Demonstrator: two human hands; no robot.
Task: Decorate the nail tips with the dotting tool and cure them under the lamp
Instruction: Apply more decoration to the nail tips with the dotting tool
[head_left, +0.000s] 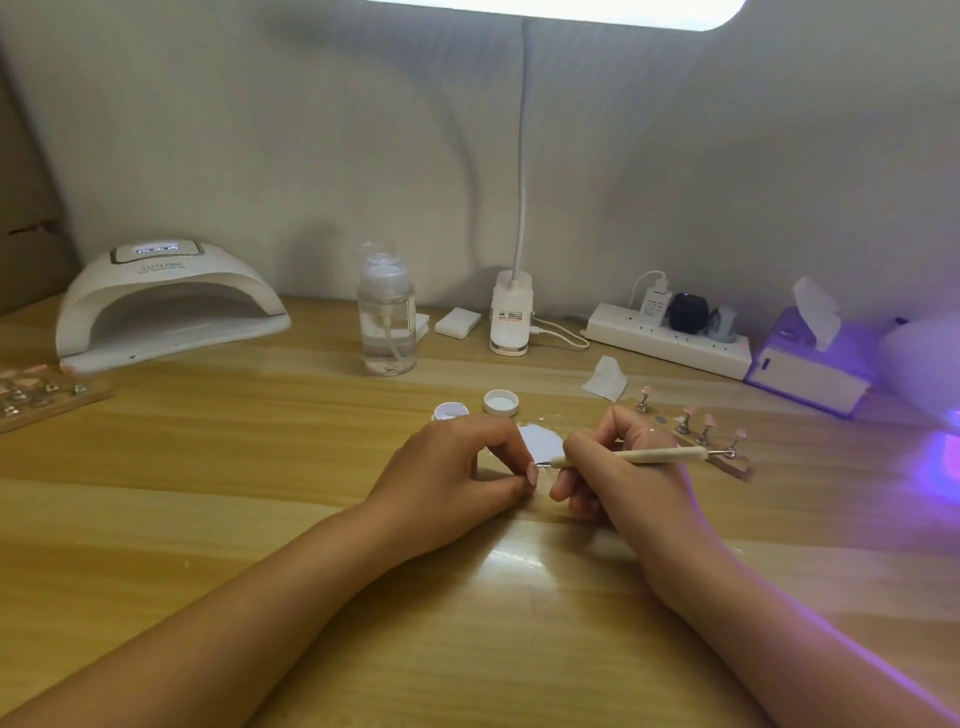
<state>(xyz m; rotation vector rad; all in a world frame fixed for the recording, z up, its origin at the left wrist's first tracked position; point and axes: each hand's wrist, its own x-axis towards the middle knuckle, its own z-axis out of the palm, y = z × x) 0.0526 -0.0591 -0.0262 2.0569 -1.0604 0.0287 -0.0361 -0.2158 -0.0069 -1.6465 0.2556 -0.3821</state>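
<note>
My left hand (457, 473) pinches a small pink nail tip (533, 473) between thumb and fingers, low over the wooden table (260, 493). My right hand (618, 467) grips a pale wooden dotting tool (644, 456) like a pen, its metal point touching the nail tip. A white palette sheet (540, 439) lies just behind the hands. To the right, a wooden holder strip (727, 460) carries several pink nail tips on metal stands (704, 428). The white curing lamp (166, 306) stands at the far left, its display lit.
An open white gel pot (450, 412) and its lid (501, 402) sit behind my left hand. A clear pump bottle (387, 322), desk lamp base (511, 317), power strip (670, 338), tissue box (810, 358), wipe (605, 379) and a second nail holder (47, 395) ring the table. Purple light glows at right.
</note>
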